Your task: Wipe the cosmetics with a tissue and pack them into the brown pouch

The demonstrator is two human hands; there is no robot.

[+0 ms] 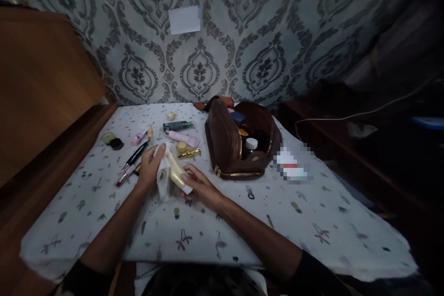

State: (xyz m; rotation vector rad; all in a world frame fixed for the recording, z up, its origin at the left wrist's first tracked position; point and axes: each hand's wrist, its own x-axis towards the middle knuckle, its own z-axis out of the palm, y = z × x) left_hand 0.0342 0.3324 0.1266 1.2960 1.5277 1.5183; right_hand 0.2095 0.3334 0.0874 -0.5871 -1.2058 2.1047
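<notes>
Left hand (149, 166): We pinch a white tissue (163, 182) in it, with the fingers bent.
Right hand (199, 186): We hold the low end of a yellow tube (177, 173) in it, fingers curled round.
Yellow tube: It sits between our two hands, just over the desk (243, 231), and it leans. The tissue is up against its side.
Brown bag (225, 148): It stands open, to the right of our right hand and a bit farther off. We see a bottle with a white cap (251, 144) and a blue thing (237, 117) inside.
Gold stick (189, 153): It lies just past our right hand, with a small yellow pot (181, 146) close behind it.
Pink tube (183, 138): It lies past both our hands, and the dark green bottle (176, 126) is behind it.
Round pale thing (171, 115): It is the farthest small thing straight past our left hand.
Black stick (135, 157): It lies on the left, near our left hand. A pink stick with a dark red end (125, 176) is next to it.
Small pink thing (139, 137): It is past our left hand, a little left.
Round green thing (108, 138): It is well left of our left hand, beside a dark round thing (116, 144).
Wall (199, 69): It has gray curly shapes, past our hands.
</notes>
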